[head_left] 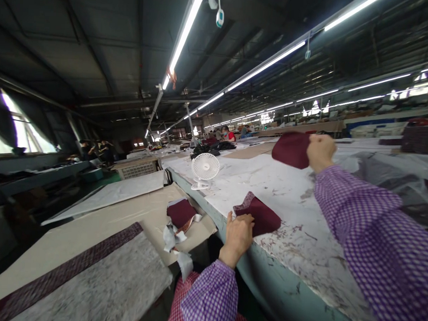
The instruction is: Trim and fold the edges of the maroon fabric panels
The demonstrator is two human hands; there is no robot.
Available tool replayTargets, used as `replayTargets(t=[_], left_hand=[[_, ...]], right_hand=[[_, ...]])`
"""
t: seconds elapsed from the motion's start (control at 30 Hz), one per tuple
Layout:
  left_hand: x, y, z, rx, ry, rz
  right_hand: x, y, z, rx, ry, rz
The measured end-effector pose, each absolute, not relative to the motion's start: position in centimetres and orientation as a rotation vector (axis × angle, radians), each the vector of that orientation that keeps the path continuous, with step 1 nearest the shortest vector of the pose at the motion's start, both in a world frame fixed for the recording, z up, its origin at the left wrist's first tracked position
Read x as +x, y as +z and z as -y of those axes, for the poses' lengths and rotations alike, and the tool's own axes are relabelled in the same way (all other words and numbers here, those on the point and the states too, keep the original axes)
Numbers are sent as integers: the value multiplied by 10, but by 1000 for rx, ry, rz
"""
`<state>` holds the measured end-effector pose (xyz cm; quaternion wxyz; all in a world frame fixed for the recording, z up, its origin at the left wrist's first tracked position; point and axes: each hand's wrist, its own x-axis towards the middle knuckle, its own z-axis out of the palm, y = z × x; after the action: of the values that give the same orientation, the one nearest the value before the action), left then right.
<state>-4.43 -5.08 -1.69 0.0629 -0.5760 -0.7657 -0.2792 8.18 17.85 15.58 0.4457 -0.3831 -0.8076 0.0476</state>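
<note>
My right hand (321, 151) is raised above the white-topped table and pinches the edge of a maroon fabric piece (290, 149), which hangs out to the left of the fingers. Lower down, at the table's near edge, my left hand (237, 235) has its fingers curled at the side of a second maroon fabric piece (266, 217). That piece lies on the table, with a speckled, lighter part folded up at its far left corner. The fingertips of my left hand are partly hidden against the cloth.
A small white fan (205, 167) stands on the table (248, 175). On the lower left surface (110, 208) lie more maroon cloth (181, 212), torn pale scraps (171, 236) and a speckled grey slab (122, 269). Sheer plastic (378, 171) covers the right side. Several people are far back.
</note>
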Motion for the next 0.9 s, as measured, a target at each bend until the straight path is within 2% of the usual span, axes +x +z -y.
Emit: replayTargets(t=[0.13,0.27,0.33,0.4,0.5,0.57,0.63,0.7,0.77,0.9], left_hand=[[-49,-18,50,-1734,-920,2318],[-49,-13,48,-1759,-955,2155],[-41,-7,48,-1733,-1082,2096],[-28,0,48,-1685,-1451,2180],[-2,11,54,-1654,-2481,2328],[12,15,60,-1704,-3151,2189],[21,16,66,-1696,-3488,2010],[25,11,72,-1476,-3493,2048],[26,5,79,-1255,-3348,2161],[22,0,97,-1301,-3256,2048]], right_hand=[[125,180,-201,-1116,212,1742],[149,166,-167,-957,341,1969],[155,157,-144,-930,334,2083],[159,146,-121,-845,251,2135],[158,121,-86,-495,147,2258],[157,100,-63,-232,100,2445],[156,81,-41,-9,69,2646],[159,69,-23,162,116,2799],[163,68,-15,250,282,2867],[171,80,-27,-21,569,2583]])
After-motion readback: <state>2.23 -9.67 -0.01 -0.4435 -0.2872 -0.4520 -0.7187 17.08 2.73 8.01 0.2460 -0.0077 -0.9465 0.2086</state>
